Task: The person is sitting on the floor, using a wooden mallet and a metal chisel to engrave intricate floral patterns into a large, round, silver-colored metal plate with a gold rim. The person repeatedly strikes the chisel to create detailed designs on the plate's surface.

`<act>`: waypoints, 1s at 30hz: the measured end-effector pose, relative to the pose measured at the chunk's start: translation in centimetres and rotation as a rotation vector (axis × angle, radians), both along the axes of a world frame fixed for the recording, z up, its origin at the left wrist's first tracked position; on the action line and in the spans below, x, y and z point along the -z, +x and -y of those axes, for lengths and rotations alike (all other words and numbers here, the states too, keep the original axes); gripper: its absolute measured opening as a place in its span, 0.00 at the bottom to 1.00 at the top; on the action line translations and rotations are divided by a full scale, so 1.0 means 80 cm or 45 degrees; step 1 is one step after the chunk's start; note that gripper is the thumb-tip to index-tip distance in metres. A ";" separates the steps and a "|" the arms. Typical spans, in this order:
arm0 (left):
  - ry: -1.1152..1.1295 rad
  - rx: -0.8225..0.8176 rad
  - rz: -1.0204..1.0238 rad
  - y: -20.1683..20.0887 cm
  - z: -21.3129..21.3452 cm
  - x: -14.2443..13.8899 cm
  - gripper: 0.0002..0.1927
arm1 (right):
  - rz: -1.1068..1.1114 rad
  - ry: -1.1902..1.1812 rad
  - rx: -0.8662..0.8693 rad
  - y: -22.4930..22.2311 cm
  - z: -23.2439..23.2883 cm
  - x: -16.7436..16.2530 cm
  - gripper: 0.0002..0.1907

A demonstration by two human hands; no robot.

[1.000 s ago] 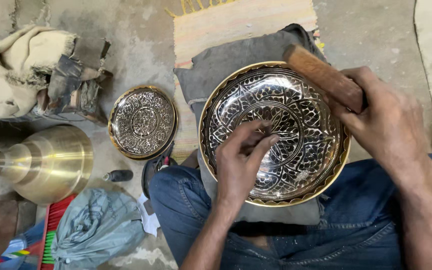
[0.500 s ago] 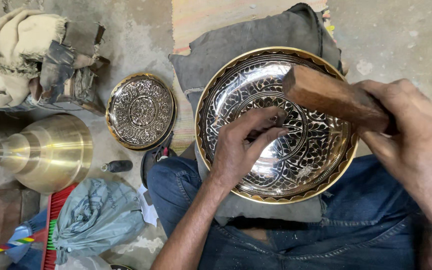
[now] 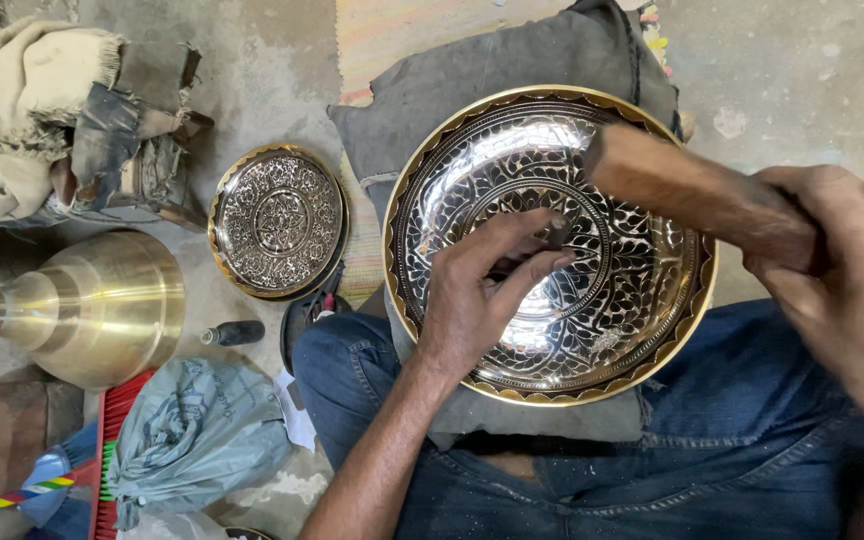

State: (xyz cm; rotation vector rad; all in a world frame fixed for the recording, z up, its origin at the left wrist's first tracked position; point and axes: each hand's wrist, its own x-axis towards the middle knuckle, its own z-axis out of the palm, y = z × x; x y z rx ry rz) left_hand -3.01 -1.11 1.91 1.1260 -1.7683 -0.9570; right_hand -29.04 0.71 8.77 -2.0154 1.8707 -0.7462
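Your left hand (image 3: 482, 290) pinches a small punch upright on the engraved plate (image 3: 652, 300), cushioned on your lap, while your right hand (image 3: 842, 270), at three o'clock, grips the wooden mallet (image 3: 692, 190) raised above it.

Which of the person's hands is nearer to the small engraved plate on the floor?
The left hand. It rests inside the large engraved plate, just right of the small plate. The right hand is much farther right, holding a wooden block.

On the floor we see a smaller engraved plate (image 3: 278, 222), a brass bell-shaped vessel (image 3: 92, 305) lying on its side, a small dark bottle (image 3: 234, 333), a crumpled grey plastic bag (image 3: 187, 440) and a bundle of cloth (image 3: 27, 100).
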 end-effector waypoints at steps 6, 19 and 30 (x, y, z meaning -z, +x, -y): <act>-0.028 0.053 0.020 0.000 0.007 0.001 0.17 | -0.392 -0.044 -0.176 0.005 -0.013 -0.019 0.32; -0.065 0.206 0.144 0.008 0.018 -0.027 0.20 | -0.576 0.070 -0.133 -0.015 -0.034 0.013 0.29; -0.040 0.246 0.135 0.007 0.017 -0.016 0.20 | -0.416 0.219 -0.041 -0.016 -0.036 0.014 0.26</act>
